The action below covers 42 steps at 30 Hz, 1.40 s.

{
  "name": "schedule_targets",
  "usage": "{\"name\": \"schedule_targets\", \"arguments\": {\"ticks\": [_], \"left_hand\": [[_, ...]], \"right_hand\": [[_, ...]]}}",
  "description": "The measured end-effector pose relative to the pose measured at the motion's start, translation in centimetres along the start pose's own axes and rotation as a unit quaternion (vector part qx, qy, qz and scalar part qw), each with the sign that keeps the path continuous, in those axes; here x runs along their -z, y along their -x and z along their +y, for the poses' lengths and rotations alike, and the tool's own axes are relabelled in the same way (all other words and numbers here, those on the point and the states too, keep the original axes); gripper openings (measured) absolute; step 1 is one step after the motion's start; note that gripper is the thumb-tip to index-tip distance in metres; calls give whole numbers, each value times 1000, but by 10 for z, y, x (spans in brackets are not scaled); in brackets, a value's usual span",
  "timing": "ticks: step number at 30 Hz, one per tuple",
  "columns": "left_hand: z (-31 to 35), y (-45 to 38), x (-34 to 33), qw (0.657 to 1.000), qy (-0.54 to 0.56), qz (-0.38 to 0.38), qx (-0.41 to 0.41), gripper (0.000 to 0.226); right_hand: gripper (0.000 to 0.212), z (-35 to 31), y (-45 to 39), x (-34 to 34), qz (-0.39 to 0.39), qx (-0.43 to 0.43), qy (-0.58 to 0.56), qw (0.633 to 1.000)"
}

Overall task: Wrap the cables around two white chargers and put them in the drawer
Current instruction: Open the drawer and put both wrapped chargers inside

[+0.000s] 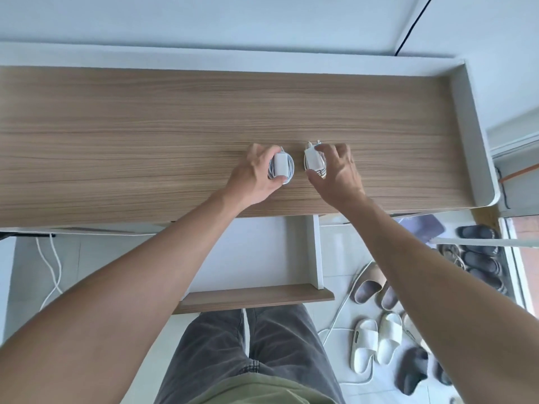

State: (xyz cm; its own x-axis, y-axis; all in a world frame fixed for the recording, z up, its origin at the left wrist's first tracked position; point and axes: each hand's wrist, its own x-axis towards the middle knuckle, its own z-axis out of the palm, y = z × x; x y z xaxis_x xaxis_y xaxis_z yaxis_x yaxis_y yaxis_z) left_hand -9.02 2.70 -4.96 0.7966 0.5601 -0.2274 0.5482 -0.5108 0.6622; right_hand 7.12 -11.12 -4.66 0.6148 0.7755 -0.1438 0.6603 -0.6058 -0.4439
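Chargers sit side by side on the wooden desk top (145, 126), just apart from each other, and we count two of them, each already bound in its own white cable. Our left hand (256, 176) grasps the left charger (281, 164), thumb at its near edge and fingers curled over the far edge; its cable lies in a flat round coil around the block. Our right hand (339, 176) grasps the right charger (313, 160), thumb near, fingers far, with the plug prongs pointing away from us, so this one's long axis runs near to far. Each hand is on its own side, with no crossing needed.

What the coming move turns on, as we judge it, is the drawer (250, 297): one drawer, pulled open, directly nearer to us than both chargers and below the desk edge. It lies under our left forearm and a little left of the right hand, so both bundles must travel toward us and down, the right one also drifting slightly left. We see nothing inside the visible part of the drawer; our left arm hides the rest.
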Motion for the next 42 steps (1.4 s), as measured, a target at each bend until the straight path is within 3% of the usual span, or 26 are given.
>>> {"name": "schedule_targets", "arguments": {"ticks": [10, 26, 36, 42], "left_hand": [[4, -20, -11, 999, 2, -43, 33, 64], [-3, -16, -13, 996, 73, -28, 41, 63], [-32, 24, -10, 989, 137, 3, 60, 64], [-49, 70, -8, 977, 198, 29, 73, 61]], "right_hand": [[54, 9, -20, -10, -45, -8, -49, 998], [55, 6, -25, -12, -51, -53, -117, 990], [57, -8, -1, -15, -17, -52, -193, 980], [55, -32, 50, -28, -41, -51, -247, 967]]}}
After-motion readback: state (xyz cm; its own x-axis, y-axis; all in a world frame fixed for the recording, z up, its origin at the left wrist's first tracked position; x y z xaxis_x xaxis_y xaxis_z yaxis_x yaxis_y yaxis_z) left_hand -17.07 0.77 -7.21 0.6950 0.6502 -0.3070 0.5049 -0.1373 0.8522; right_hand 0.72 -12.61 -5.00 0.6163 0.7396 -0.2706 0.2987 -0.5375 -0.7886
